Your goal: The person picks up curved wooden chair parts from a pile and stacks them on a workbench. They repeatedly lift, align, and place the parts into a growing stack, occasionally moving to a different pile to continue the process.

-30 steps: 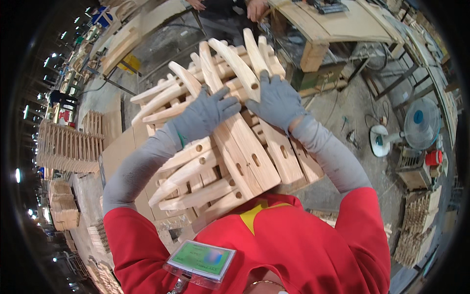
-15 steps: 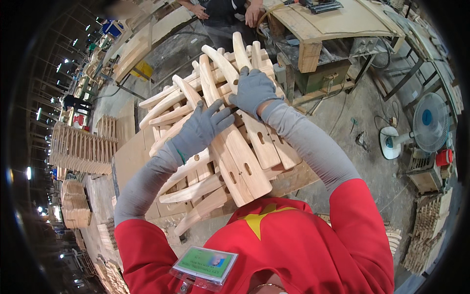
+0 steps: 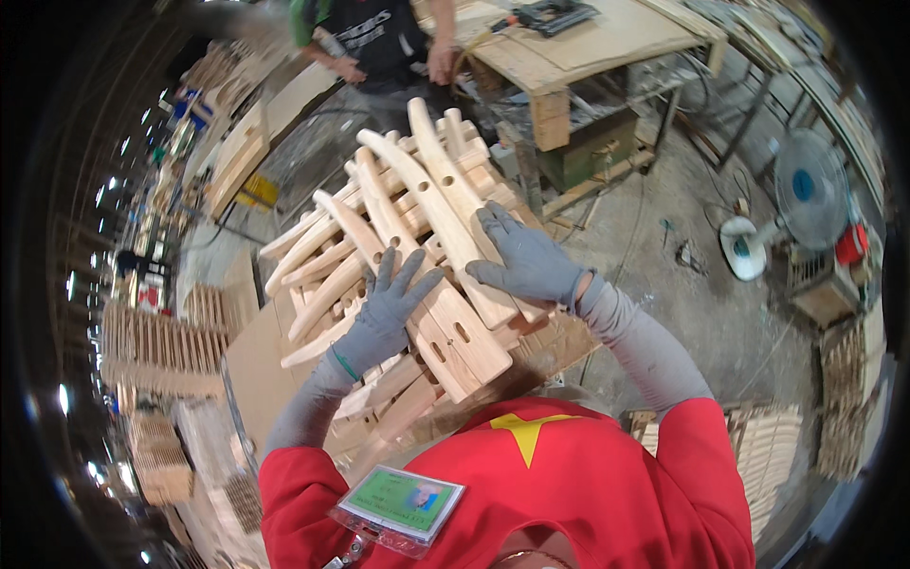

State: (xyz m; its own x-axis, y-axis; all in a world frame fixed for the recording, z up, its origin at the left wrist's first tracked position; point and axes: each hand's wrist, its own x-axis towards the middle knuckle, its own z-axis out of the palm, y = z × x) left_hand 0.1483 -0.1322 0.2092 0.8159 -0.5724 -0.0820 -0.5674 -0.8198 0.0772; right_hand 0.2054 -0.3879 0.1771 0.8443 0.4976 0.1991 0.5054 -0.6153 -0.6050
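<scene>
A pile of curved, pale wooden chair legs [image 3: 398,218] with drilled holes and slots lies stacked in front of me. My left hand [image 3: 384,308], in a grey glove, rests flat with fingers spread on one leg in the middle of the pile. My right hand [image 3: 526,261], also grey-gloved, presses on the wide slotted end of a long leg [image 3: 445,204] on top of the pile. Neither hand is wrapped around a piece. I wear a red top, and a green badge [image 3: 398,501] hangs at my chest.
Another person [image 3: 389,43] stands behind the pile beside a wooden workbench [image 3: 588,47]. A floor fan [image 3: 791,194] stands at the right. Stacks of wooden parts [image 3: 152,346] line the left, and more stacks [image 3: 853,398] sit at the right.
Both hands have slid down the pile toward me, and my left hand's fingers have spread wider. The view has tilted, so the pile sits higher and further from my chest.
</scene>
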